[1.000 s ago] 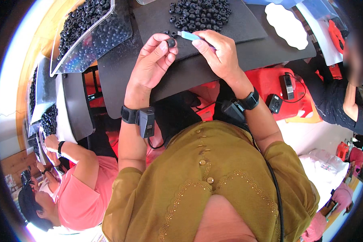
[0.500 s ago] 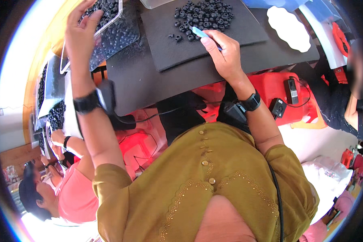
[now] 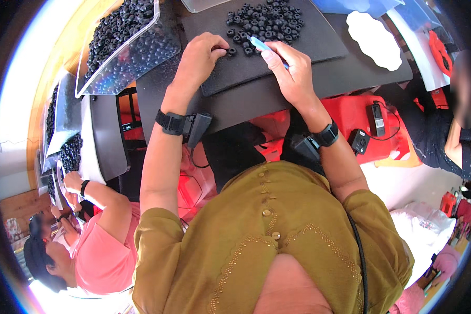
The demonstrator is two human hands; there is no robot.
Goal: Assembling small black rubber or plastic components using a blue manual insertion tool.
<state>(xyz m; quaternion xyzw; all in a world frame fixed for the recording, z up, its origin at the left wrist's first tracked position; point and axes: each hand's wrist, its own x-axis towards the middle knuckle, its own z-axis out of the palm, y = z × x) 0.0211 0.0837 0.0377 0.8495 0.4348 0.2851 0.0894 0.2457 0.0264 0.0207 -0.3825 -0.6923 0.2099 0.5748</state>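
Small black round pieces [image 3: 267, 22], many with a ring-like hollow, lie heaped on a dark square board [image 3: 319, 44]. My left hand [image 3: 198, 58] is at the board's left edge, its thumb and fingers pinched together. One black piece lies right at those fingertips; whether anything is between them is hidden. My right hand [image 3: 293, 70] grips a slim light-blue tool [image 3: 260, 44], pen-like in shape, its tip pointing up and left at the near edge of the heap. Left of the board stands a clear plastic bin [image 3: 154, 55] full of the same black pieces.
The dark table [image 3: 162, 107] ends just before my body. A white scalloped sheet [image 3: 374, 41] lies right of the board, with a blue container [image 3: 356, 4] behind. Red stools [image 3: 345, 118] stand below. Other people are at the left [image 3: 102, 246] and right [image 3: 437, 125].
My left hand has moved from above the bin, right and toward me, to the pieces at the board's left edge, and its fingers have closed. My right hand is nearly unmoved.
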